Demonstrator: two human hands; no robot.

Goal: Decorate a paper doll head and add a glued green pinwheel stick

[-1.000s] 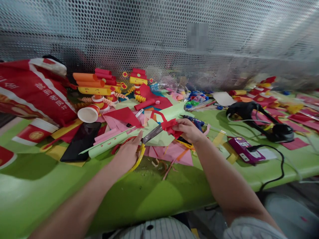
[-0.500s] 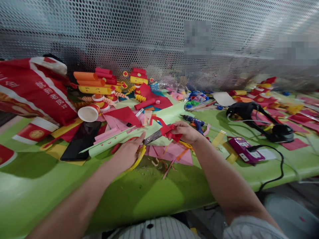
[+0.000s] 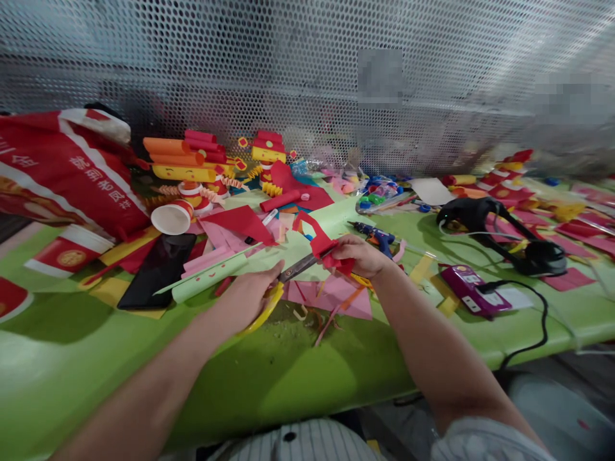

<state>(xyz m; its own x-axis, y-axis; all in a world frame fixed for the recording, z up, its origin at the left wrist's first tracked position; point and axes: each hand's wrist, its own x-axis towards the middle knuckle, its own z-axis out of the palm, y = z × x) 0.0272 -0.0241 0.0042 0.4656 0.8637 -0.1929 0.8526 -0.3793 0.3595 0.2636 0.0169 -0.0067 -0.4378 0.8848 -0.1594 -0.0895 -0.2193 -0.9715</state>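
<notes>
My left hand [image 3: 250,296] is closed around the yellow handles of a pair of scissors [image 3: 298,266], whose dark blades point to the upper right. Pinched in my right hand [image 3: 361,256] is a piece of red paper [image 3: 321,243] with a strip curling off to the left. The blade tips meet the paper's lower edge, close to my right fingers; the exact bite is hidden. Beneath lie a pink sheet [image 3: 331,296] and thin paper scraps [image 3: 327,323]. A rolled light green paper [image 3: 209,280] rests left of the scissors.
On the left are a black phone [image 3: 156,272], paper cups [image 3: 172,218] and a red bag [image 3: 72,173]. Paper figures [image 3: 268,153] stand at the back. A blue glue gun [image 3: 377,235], a purple power strip [image 3: 473,289] with a black cable and a black headset-like device [image 3: 500,230] lie to the right.
The scissor blades have shifted slightly and look more closed. The red paper has tilted, its strip now standing more to the upper left. Both hands remain in nearly the same place.
</notes>
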